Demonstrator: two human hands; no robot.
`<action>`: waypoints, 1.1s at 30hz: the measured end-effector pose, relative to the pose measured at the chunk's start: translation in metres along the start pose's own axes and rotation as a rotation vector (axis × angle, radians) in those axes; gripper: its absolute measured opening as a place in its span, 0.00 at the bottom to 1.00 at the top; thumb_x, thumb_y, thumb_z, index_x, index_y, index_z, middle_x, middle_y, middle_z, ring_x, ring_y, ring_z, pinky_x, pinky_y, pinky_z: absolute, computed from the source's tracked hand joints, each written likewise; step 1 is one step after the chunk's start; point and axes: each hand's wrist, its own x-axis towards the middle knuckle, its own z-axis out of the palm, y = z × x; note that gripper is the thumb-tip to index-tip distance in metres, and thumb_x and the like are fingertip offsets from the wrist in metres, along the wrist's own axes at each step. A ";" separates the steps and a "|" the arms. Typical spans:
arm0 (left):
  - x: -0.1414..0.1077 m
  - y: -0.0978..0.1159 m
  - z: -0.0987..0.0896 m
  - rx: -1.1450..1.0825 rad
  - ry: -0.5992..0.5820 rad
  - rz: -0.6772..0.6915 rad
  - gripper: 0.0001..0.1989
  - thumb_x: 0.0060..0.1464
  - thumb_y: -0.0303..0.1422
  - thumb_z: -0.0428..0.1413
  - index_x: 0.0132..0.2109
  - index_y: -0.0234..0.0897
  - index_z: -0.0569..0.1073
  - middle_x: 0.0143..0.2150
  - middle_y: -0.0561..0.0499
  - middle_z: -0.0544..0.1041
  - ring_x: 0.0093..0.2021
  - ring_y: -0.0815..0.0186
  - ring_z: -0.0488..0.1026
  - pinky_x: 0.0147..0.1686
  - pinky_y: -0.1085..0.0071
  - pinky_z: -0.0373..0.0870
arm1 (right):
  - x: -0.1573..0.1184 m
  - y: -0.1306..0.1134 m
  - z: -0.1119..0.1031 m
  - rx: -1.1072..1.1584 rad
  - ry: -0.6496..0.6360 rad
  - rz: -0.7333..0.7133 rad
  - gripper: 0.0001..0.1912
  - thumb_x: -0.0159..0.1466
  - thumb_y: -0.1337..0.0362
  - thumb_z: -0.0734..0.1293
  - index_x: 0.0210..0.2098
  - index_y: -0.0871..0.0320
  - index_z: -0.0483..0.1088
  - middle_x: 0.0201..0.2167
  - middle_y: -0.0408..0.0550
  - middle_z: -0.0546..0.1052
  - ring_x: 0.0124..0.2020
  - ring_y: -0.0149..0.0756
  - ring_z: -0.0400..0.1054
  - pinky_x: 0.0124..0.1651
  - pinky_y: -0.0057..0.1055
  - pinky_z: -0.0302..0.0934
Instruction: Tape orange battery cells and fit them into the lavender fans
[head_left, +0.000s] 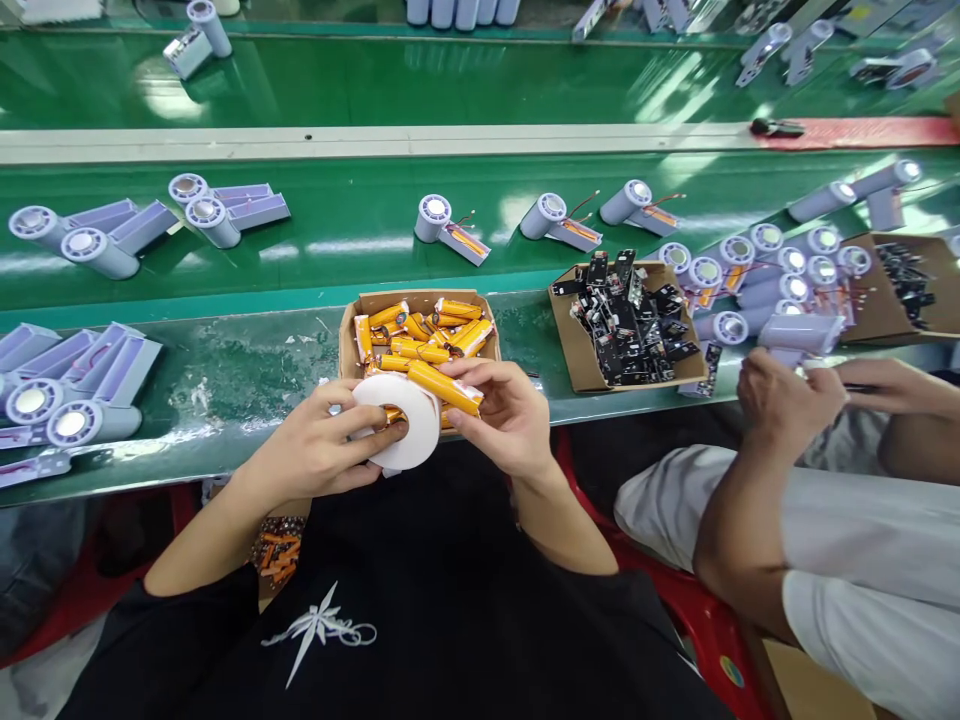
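Observation:
My left hand [334,440] grips a roll of white tape [420,425], with fingers passing into its core. Between the fingers and thumb of my right hand [510,415] is an orange-wrapped cylindrical battery [446,387], its near end beside the roll's edge. Whether the tape touches the battery I cannot make out. Both hands are over the front of a cardboard box [345,345] that holds several more orange batteries [420,350], some with white patches on them.
Lilac fan housings [79,420] are piled at left, and others lie on the green conveyor [337,220]. A box of black circuit boards [626,330] stands to the right. Further right, a co-worker's hands [791,400] hold a lilac housing [801,333].

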 end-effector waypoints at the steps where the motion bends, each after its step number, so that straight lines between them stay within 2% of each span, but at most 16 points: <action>1: 0.001 0.000 -0.002 -0.007 -0.015 -0.004 0.24 0.63 0.34 0.68 0.65 0.49 0.79 0.48 0.51 0.84 0.50 0.57 0.72 0.63 0.57 0.73 | 0.002 -0.004 -0.004 -0.001 -0.057 0.012 0.15 0.66 0.57 0.80 0.49 0.51 0.76 0.55 0.54 0.85 0.59 0.46 0.82 0.62 0.45 0.79; 4: 0.003 -0.003 -0.007 -0.026 -0.064 -0.021 0.25 0.65 0.34 0.66 0.67 0.53 0.77 0.49 0.53 0.84 0.49 0.58 0.73 0.66 0.53 0.73 | 0.005 -0.012 -0.013 0.020 -0.202 0.058 0.19 0.64 0.55 0.81 0.52 0.52 0.81 0.61 0.55 0.83 0.65 0.49 0.78 0.66 0.47 0.77; 8: 0.005 -0.011 -0.012 0.003 -0.043 0.068 0.22 0.68 0.33 0.65 0.66 0.50 0.77 0.48 0.54 0.84 0.50 0.60 0.74 0.70 0.51 0.72 | 0.007 -0.018 -0.013 0.072 -0.154 0.217 0.29 0.64 0.59 0.82 0.63 0.50 0.77 0.66 0.53 0.81 0.66 0.45 0.78 0.68 0.43 0.76; 11: 0.003 -0.017 -0.010 0.024 -0.019 0.130 0.23 0.69 0.33 0.63 0.68 0.47 0.75 0.50 0.54 0.84 0.51 0.60 0.75 0.70 0.51 0.71 | 0.011 -0.021 -0.012 0.045 -0.189 0.343 0.38 0.64 0.60 0.81 0.71 0.50 0.71 0.59 0.50 0.85 0.60 0.41 0.82 0.63 0.40 0.80; 14: -0.001 -0.017 -0.004 0.015 -0.051 0.124 0.25 0.69 0.34 0.63 0.70 0.48 0.73 0.53 0.53 0.85 0.49 0.60 0.75 0.65 0.52 0.73 | 0.012 -0.023 -0.008 0.034 -0.204 0.415 0.42 0.63 0.60 0.82 0.73 0.52 0.67 0.47 0.46 0.88 0.50 0.40 0.86 0.54 0.38 0.83; 15: -0.002 -0.016 0.000 0.027 -0.035 0.107 0.25 0.68 0.34 0.64 0.70 0.49 0.74 0.54 0.52 0.85 0.48 0.59 0.74 0.61 0.53 0.74 | 0.010 -0.022 -0.003 0.041 -0.142 0.403 0.42 0.61 0.59 0.83 0.71 0.52 0.69 0.46 0.46 0.89 0.49 0.41 0.86 0.53 0.39 0.84; 17: -0.004 -0.010 0.007 0.075 0.057 0.063 0.25 0.66 0.35 0.66 0.68 0.47 0.75 0.51 0.49 0.86 0.47 0.58 0.73 0.54 0.55 0.74 | 0.002 -0.015 0.018 0.072 0.089 0.305 0.41 0.58 0.55 0.85 0.67 0.51 0.71 0.49 0.49 0.88 0.51 0.45 0.86 0.55 0.42 0.83; 20: -0.005 0.009 0.018 0.151 0.234 -0.002 0.24 0.64 0.37 0.69 0.64 0.42 0.78 0.44 0.47 0.85 0.43 0.57 0.71 0.46 0.55 0.70 | -0.014 0.002 0.059 0.106 0.470 0.115 0.40 0.64 0.48 0.81 0.69 0.44 0.63 0.61 0.53 0.84 0.56 0.47 0.85 0.59 0.46 0.81; 22: -0.008 0.028 0.021 0.144 0.290 -0.056 0.24 0.63 0.37 0.71 0.64 0.41 0.78 0.40 0.48 0.84 0.40 0.59 0.70 0.42 0.57 0.65 | -0.020 0.009 0.072 0.096 0.523 0.089 0.38 0.68 0.47 0.77 0.71 0.40 0.60 0.64 0.53 0.83 0.57 0.47 0.84 0.58 0.48 0.81; 24: -0.015 0.049 0.018 0.028 0.255 -0.024 0.23 0.63 0.40 0.70 0.62 0.41 0.79 0.38 0.49 0.83 0.39 0.59 0.70 0.41 0.58 0.64 | -0.017 0.005 0.060 0.079 0.462 0.083 0.35 0.67 0.48 0.78 0.68 0.40 0.63 0.61 0.50 0.84 0.56 0.47 0.84 0.57 0.49 0.82; 26: -0.029 0.062 0.012 -0.104 0.187 0.084 0.20 0.65 0.44 0.68 0.59 0.43 0.81 0.38 0.49 0.83 0.41 0.60 0.71 0.44 0.58 0.67 | -0.005 -0.007 0.024 0.057 0.463 -0.008 0.32 0.64 0.49 0.80 0.64 0.39 0.69 0.58 0.47 0.84 0.58 0.47 0.83 0.58 0.48 0.81; 27: -0.039 0.061 0.009 -0.119 0.172 0.102 0.18 0.66 0.44 0.67 0.58 0.43 0.82 0.40 0.50 0.84 0.42 0.60 0.72 0.46 0.58 0.68 | 0.003 -0.014 0.003 0.038 0.535 -0.099 0.30 0.65 0.48 0.79 0.64 0.37 0.70 0.60 0.45 0.83 0.60 0.46 0.82 0.59 0.48 0.81; 28: -0.051 0.053 0.007 -0.086 0.171 0.061 0.16 0.66 0.42 0.67 0.57 0.44 0.83 0.41 0.49 0.85 0.45 0.59 0.73 0.48 0.57 0.69 | 0.010 -0.019 -0.018 0.019 0.614 -0.179 0.27 0.66 0.47 0.77 0.63 0.35 0.72 0.62 0.43 0.81 0.61 0.45 0.81 0.58 0.47 0.81; 30: -0.080 0.019 0.001 0.086 0.177 -0.202 0.15 0.64 0.36 0.67 0.57 0.44 0.83 0.46 0.46 0.86 0.51 0.54 0.74 0.54 0.52 0.70 | 0.014 -0.024 -0.048 0.056 0.687 -0.206 0.26 0.65 0.51 0.79 0.61 0.32 0.75 0.64 0.39 0.79 0.62 0.41 0.79 0.59 0.43 0.80; 31: -0.096 -0.005 -0.002 0.152 0.147 -0.365 0.17 0.64 0.36 0.66 0.59 0.44 0.83 0.49 0.43 0.86 0.54 0.50 0.73 0.56 0.49 0.70 | 0.010 -0.023 -0.056 0.094 0.681 -0.171 0.26 0.64 0.53 0.80 0.60 0.31 0.76 0.62 0.37 0.79 0.60 0.39 0.80 0.58 0.40 0.80; 33: -0.122 -0.058 -0.010 0.137 0.022 -0.585 0.20 0.65 0.42 0.64 0.60 0.42 0.83 0.54 0.40 0.85 0.59 0.45 0.71 0.60 0.43 0.69 | -0.009 -0.016 -0.056 0.158 0.660 -0.070 0.30 0.60 0.58 0.83 0.58 0.31 0.77 0.58 0.37 0.82 0.55 0.37 0.82 0.56 0.36 0.80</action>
